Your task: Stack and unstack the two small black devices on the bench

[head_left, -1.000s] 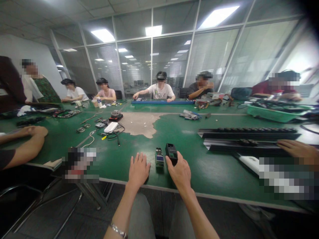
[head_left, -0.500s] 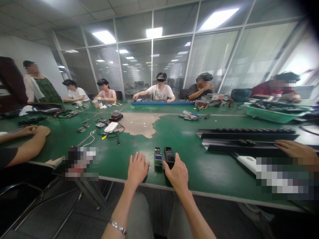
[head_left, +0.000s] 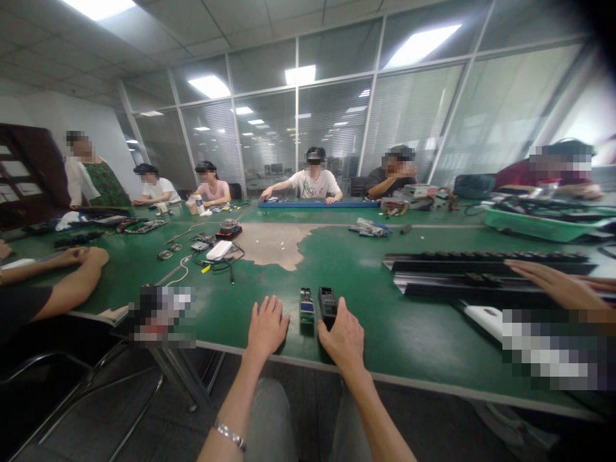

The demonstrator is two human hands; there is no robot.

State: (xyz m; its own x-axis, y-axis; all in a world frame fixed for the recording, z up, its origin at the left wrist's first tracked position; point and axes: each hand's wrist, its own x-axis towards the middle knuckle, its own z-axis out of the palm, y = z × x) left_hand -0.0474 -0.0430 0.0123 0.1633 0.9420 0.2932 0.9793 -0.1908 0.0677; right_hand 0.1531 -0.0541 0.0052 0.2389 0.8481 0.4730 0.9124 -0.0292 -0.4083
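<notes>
On the green table, in the head view, my left hand (head_left: 268, 326) lies palm down with its fingers stretched forward and nothing in it. Just right of it sits a small green circuit board (head_left: 307, 308) with a dark blue screen, apart from my fingers. Beside the board is a black plastic casing (head_left: 328, 303) with openings in its upper face. My right hand (head_left: 343, 333) curls round the casing's near right part, thumb at its lower left and index finger along its right side. The hand covers the near end of the casing.
Long black metal rails (head_left: 481, 284) lie to the right, with another person's hand (head_left: 553, 282) over them. A white power bank (head_left: 220, 251) with cables is ahead left. Gloves (head_left: 369, 227) and a green basket (head_left: 534, 221) lie farther off. A co-worker's arms (head_left: 79, 276) rest at left.
The whole view has shifted slightly with my head. Both my hands, the board and the casing keep their places. The other person's hand at the right has moved slightly left over the rails.
</notes>
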